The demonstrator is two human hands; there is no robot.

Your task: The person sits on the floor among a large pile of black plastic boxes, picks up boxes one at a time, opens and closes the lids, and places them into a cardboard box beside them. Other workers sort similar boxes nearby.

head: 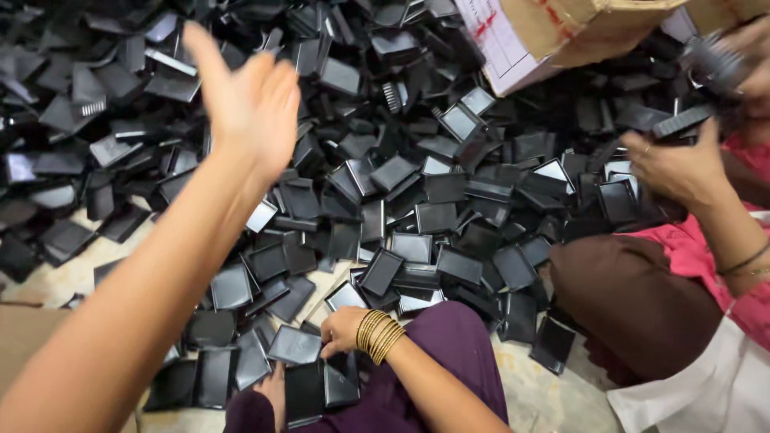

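Observation:
My left hand (250, 104) is raised over a large heap of black square plastic pieces (417, 184), palm open and thumb spread, with nothing in it. My right hand (341, 329), with gold bangles on the wrist, rests low beside my purple-clad knee (449, 337). Its fingers curl on the edge of one black plastic piece (293, 345) at the near side of the heap. More flat black pieces lie around that one on the pale floor (72, 277).
A cardboard box (561, 32) lies tilted on the heap at the top right. To the right sits another person in pink and brown; their hand (682, 168) holds a black piece (682, 120). A brown cardboard edge (20, 337) is at the left.

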